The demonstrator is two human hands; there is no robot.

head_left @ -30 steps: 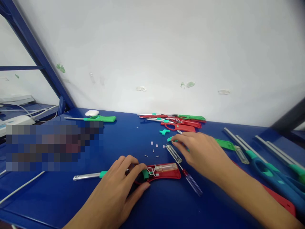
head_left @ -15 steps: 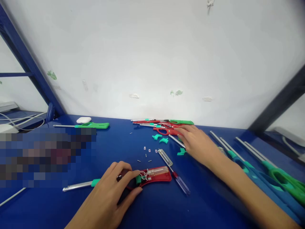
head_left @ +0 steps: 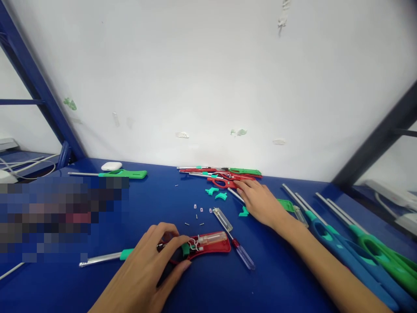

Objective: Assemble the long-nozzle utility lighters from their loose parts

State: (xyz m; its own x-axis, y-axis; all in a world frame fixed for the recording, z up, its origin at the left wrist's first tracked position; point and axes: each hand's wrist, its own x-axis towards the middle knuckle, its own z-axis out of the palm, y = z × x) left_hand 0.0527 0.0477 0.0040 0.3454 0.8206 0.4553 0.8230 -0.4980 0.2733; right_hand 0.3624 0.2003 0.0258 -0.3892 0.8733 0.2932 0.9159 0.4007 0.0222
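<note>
My left hand (head_left: 153, 256) is closed around the middle of an opened red lighter (head_left: 215, 248) with a long metal barrel. A clear fuel tank (head_left: 211, 238) and white wires show in its handle; the palm and fingers hide the trigger area. My right hand (head_left: 257, 202) reaches over the back pile, fingers stretched out and fingertips at a red handle shell (head_left: 223, 183). Whether they grip it cannot be seen. Under that hand lies a metal tube (head_left: 235, 195). Turquoise triggers (head_left: 221, 196) sit nearby. A screwdriver (head_left: 243, 253) and a loose clear tank (head_left: 223, 219) lie between my hands.
Small screws (head_left: 201, 224) and pale little parts (head_left: 201, 209) are scattered mid-table. Blue lighters (head_left: 345, 256) and green lighters (head_left: 374, 252) lie at right. At back left are another green lighter (head_left: 130, 174) and a white case (head_left: 111, 166). A white wall (head_left: 208, 78) stands behind.
My right hand has shifted left and slightly nearer, uncovering a green shell and a clear tank to its right. My left hand keeps its hold on the red lighter. The view has shifted slightly.
</note>
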